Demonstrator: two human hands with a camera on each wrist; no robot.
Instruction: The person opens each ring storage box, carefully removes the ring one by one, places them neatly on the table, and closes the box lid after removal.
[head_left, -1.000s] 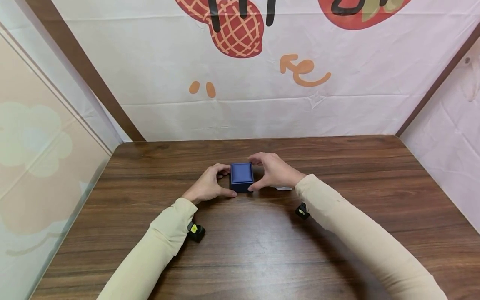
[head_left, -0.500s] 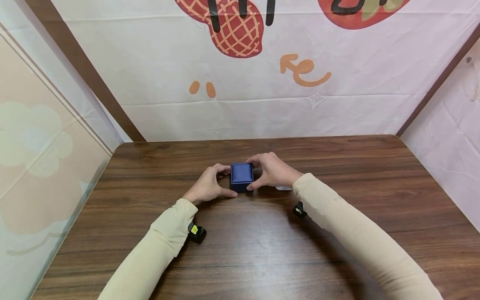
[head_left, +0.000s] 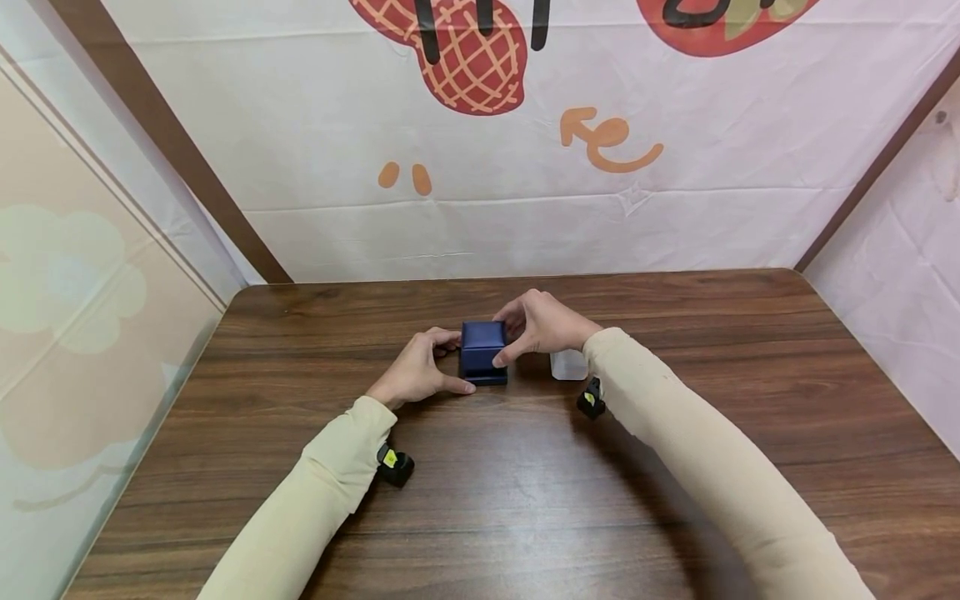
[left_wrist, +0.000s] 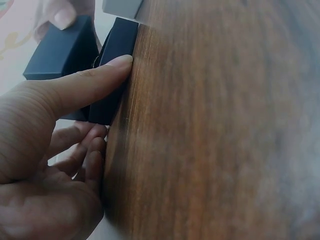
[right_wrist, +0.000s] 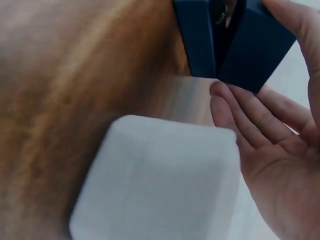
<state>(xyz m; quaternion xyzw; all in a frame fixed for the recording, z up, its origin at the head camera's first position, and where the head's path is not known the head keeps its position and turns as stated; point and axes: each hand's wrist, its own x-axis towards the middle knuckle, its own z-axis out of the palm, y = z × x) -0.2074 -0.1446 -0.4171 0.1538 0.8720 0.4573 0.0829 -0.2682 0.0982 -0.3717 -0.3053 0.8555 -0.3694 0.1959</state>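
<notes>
A small dark blue ring box (head_left: 483,337) sits on the table near its far side, between both hands. Its lid (right_wrist: 257,50) is partly raised from the base (left_wrist: 120,42), hinged at the back. My left hand (head_left: 416,367) grips the base, thumb at the front and fingers behind, as the left wrist view shows. With thumb at the front edge and fingers at the back, my right hand (head_left: 547,323) holds the lid. A small gold-coloured glint shows inside the gap in the right wrist view; the rest of the inside is hidden.
A white rounded-corner box (right_wrist: 165,175) lies just right of the ring box, partly under the right wrist in the head view. The brown wooden table (head_left: 480,517) ends at a printed cloth wall (head_left: 337,233) behind. Black wrist cameras hang below both sleeves.
The lid has gone from closed to partly open, tilting up and back. My right hand has risen slightly with it, exposing more of the white box. My left hand has stayed in place.
</notes>
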